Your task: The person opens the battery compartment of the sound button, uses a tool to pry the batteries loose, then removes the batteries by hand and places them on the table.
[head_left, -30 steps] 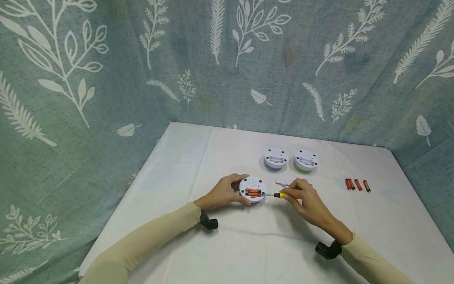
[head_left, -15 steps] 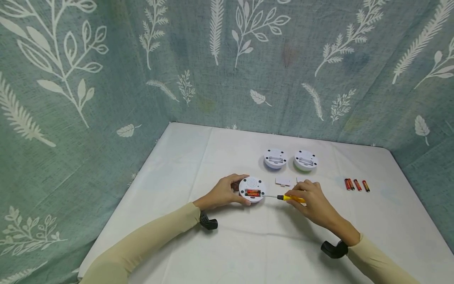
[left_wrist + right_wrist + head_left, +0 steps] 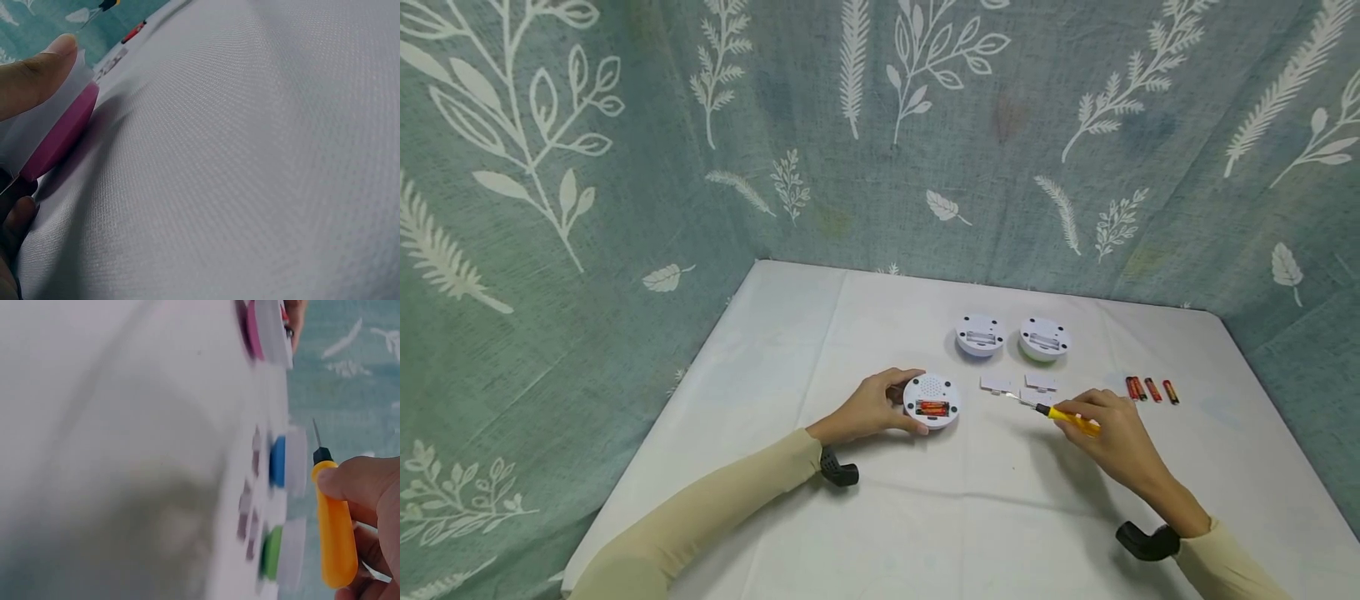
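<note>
My left hand (image 3: 876,406) grips a round white device (image 3: 932,387) by its left side, thumb at the near edge and fingers at the far edge. Two red batteries (image 3: 932,408) lie in its uncovered compartment. The left wrist view shows its pink lower part (image 3: 62,134) near the cloth. In my right hand (image 3: 1112,437) is a screwdriver (image 3: 335,531) with a yellow handle, pinched between thumb and fingers. Its metal shaft points left, away from the device and above the small white battery covers (image 3: 996,383).
Behind stand two similar devices, one blue-sided (image 3: 979,335) and one green-sided (image 3: 1043,339), their battery compartments uncovered and without batteries. Several loose red batteries (image 3: 1152,389) lie at the right. A white cloth (image 3: 865,533) covers the table; a patterned curtain (image 3: 850,208) hangs behind.
My right hand has drawn the screwdriver away from the device, to the right, uncovering the battery covers from view. The left hand and the device have stayed in place.
</note>
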`<state>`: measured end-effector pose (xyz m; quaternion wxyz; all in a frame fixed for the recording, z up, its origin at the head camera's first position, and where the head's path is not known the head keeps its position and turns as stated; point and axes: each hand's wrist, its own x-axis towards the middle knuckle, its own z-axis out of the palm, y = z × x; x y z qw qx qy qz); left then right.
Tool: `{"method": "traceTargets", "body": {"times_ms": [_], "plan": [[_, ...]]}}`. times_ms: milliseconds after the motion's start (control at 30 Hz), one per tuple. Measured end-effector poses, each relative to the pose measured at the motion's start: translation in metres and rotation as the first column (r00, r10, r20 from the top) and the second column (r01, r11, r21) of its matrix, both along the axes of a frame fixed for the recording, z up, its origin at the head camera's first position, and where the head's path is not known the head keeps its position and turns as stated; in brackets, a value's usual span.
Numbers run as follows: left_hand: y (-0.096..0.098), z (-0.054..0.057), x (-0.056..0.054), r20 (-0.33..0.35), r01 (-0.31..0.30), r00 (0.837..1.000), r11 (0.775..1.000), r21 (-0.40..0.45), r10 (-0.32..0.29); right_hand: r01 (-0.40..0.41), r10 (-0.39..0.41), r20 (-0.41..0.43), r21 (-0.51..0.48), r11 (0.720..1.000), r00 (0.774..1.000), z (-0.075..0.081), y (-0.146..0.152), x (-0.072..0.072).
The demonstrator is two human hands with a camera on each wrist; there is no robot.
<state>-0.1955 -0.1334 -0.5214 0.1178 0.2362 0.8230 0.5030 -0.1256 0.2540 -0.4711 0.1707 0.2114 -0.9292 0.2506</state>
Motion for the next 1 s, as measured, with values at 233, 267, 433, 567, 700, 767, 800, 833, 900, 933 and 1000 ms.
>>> {"method": "traceTargets", "body": {"times_ms": [233,267,433,567,700,767,800,833,900,933,1000], "plan": [[0.0,-0.003,-0.001,0.007,-0.006,1.0,1.0,-0.01,0.006,0.066,-0.065,-0.085,0.015,0.998,0.994,-0.004,0.024,0.007],[0.0,-0.003,-0.002,0.007,-0.006,1.0,1.0,-0.01,0.006,0.08,-0.078,-0.091,0.016,0.997,0.993,-0.004,0.028,0.008],[0.0,-0.004,-0.002,0.01,-0.004,1.0,1.0,0.004,0.004,0.183,-0.181,-0.059,0.031,0.983,0.982,-0.006,0.041,0.013],[0.0,-0.005,-0.002,0.007,-0.007,1.0,1.0,0.001,0.007,0.272,-0.273,0.002,0.042,0.961,0.962,-0.007,0.047,0.02],[-0.001,-0.007,-0.003,0.008,-0.008,1.0,1.0,0.007,0.008,0.34,-0.342,0.035,0.042,0.939,0.939,-0.012,0.053,0.025],[-0.001,-0.007,-0.003,0.01,-0.009,1.0,1.0,0.012,0.009,0.368,-0.37,0.05,0.037,0.929,0.928,-0.015,0.055,0.027],[-0.001,-0.007,-0.004,0.01,-0.009,1.0,1.0,0.015,0.009,0.382,-0.384,0.06,0.039,0.923,0.921,-0.016,0.056,0.028],[-0.001,-0.007,-0.003,0.012,-0.009,1.0,1.0,0.017,0.009,0.396,-0.398,0.073,0.04,0.917,0.915,-0.016,0.057,0.028],[-0.001,-0.006,-0.003,0.016,-0.01,1.0,1.0,0.017,0.01,0.417,-0.419,0.093,0.043,0.908,0.903,-0.017,0.058,0.029],[0.0,-0.006,-0.003,0.019,-0.011,1.0,1.0,0.016,0.011,0.428,-0.43,0.107,0.047,0.903,0.896,-0.017,0.059,0.029],[0.0,-0.005,-0.002,0.024,-0.011,1.0,1.0,0.015,0.011,0.449,-0.452,0.127,0.057,0.892,0.883,-0.017,0.059,0.03]]}}
